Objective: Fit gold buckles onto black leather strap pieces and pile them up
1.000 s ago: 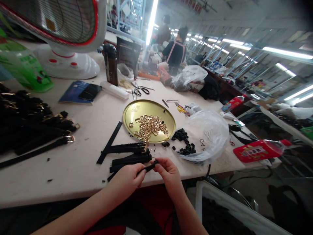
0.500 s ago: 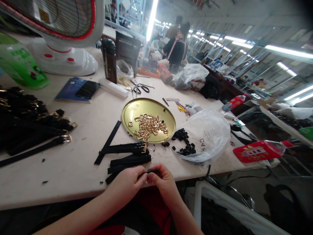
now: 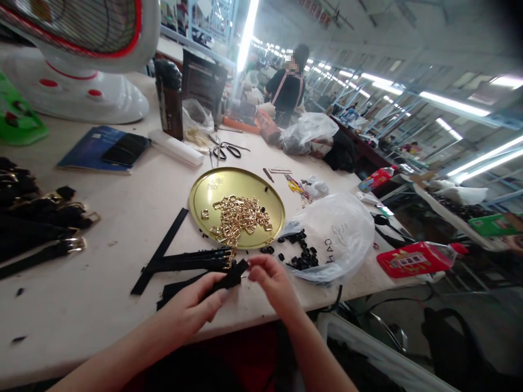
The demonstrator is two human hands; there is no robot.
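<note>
My left hand (image 3: 198,302) is closed around a black strap (image 3: 233,276), whose flat end points up and right. Close to that end is my right hand (image 3: 269,277), its fingers curled together; whatever they may pinch is too small to make out. Beside my left hand lie several black straps with gold buckles (image 3: 192,260), and one plain strap (image 3: 161,250) lies slanted across their left ends. Just beyond my hands, a gold round tray (image 3: 200,188) holds a heap of gold buckles (image 3: 239,218). Small black loops (image 3: 304,256) spill from a clear plastic bag (image 3: 347,234).
A pile of buckled black straps (image 3: 41,223) lies at the left. Behind stand a white fan (image 3: 93,98), a dark bottle (image 3: 169,103) and scissors (image 3: 226,149). A red bottle (image 3: 417,260) lies at the right edge. Further off stands a person (image 3: 288,90).
My hands have moved up from the table's front edge and slightly apart. The strap in my left hand now shows its flat end over the other straps. The view has shifted a little.
</note>
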